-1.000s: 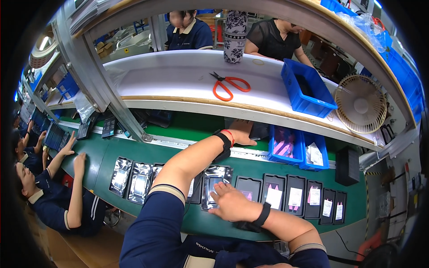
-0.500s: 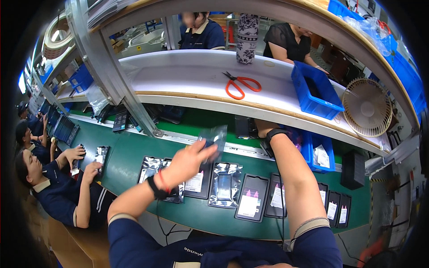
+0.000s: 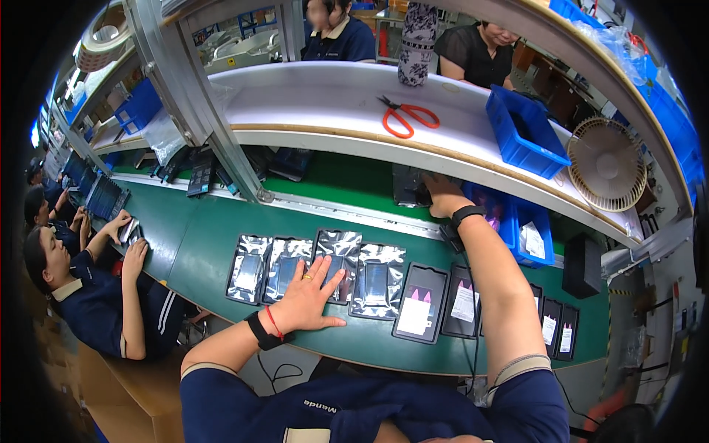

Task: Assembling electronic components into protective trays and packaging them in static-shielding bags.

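My left hand [image 3: 309, 295] lies spread, palm down, over the silvery anti-static bag [image 3: 341, 247] on a black tray in the row on the green bench. Its fingers rest across that bag and the bag [image 3: 284, 264] to its left. Other silvery bags [image 3: 378, 277] lie on trays on both sides. Under the shelf, my right hand [image 3: 443, 196] reaches to a stack of dark shiny bags [image 3: 408, 184]. Shadow partly hides its fingers, so I cannot see whether they grip one.
Black trays [image 3: 434, 282] with white labels and pink tabs continue rightward, partly behind my right forearm. Blue bins [image 3: 533, 230] stand under the shelf. Above are red-handled scissors [image 3: 399, 125], a blue bin [image 3: 528, 159] and a fan [image 3: 607, 170]. A co-worker [image 3: 96, 295] works at left.
My left hand has come down from above the bench and spread flat. The bag it carried now lies on a tray in the row. More of my right hand shows beneath the shelf.
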Action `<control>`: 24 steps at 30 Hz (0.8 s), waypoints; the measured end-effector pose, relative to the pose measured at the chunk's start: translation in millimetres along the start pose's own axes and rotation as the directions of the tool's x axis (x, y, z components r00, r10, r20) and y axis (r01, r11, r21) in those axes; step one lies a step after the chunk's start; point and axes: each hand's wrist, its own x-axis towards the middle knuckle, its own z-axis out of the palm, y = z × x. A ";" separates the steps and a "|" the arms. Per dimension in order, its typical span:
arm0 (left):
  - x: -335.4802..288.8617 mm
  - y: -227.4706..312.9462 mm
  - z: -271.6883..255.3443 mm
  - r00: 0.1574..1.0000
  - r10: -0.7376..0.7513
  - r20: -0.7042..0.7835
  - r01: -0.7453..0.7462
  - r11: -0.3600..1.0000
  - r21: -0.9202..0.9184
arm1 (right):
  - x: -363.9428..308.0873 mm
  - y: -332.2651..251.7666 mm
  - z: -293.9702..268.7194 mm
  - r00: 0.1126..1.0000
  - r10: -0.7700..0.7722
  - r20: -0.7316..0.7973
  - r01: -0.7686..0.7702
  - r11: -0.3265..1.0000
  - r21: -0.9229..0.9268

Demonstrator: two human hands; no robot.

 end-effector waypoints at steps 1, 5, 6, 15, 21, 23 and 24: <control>0.6 2.4 1.1 1.000 -0.002 0.013 0.002 1.000 0.016 | 11.7 5.6 2.2 1.000 0.005 0.027 -0.005 1.000 0.012; 1.3 11.7 7.0 0.998 -0.027 0.051 0.025 0.999 0.043 | 36.2 13.3 22.1 0.991 -0.104 -0.081 0.104 0.995 -0.002; -1.6 11.0 7.6 0.998 -0.035 0.060 0.033 0.999 0.033 | 36.8 7.7 22.1 0.987 -0.124 -0.099 0.124 0.992 -0.014; 35.5 -6.5 -47.7 0.995 0.060 0.079 -0.055 0.997 -0.053 | 24.4 -3.9 29.3 0.975 -0.126 -0.182 0.105 0.987 -0.121; 114.7 -30.6 -73.5 0.989 0.138 -0.047 -0.144 0.975 -0.167 | -175.0 -89.4 23.9 0.839 -0.330 -0.432 0.226 0.935 -0.274; 152.0 -30.5 -69.3 0.984 0.175 -0.035 -0.178 0.971 -0.157 | -215.7 -99.0 42.2 0.907 -0.291 -0.303 0.246 0.953 -0.180; 168.4 -25.4 -72.0 0.978 0.206 -0.013 -0.206 0.968 -0.142 | -224.0 -100.5 53.3 0.903 -0.306 -0.303 0.264 0.949 -0.171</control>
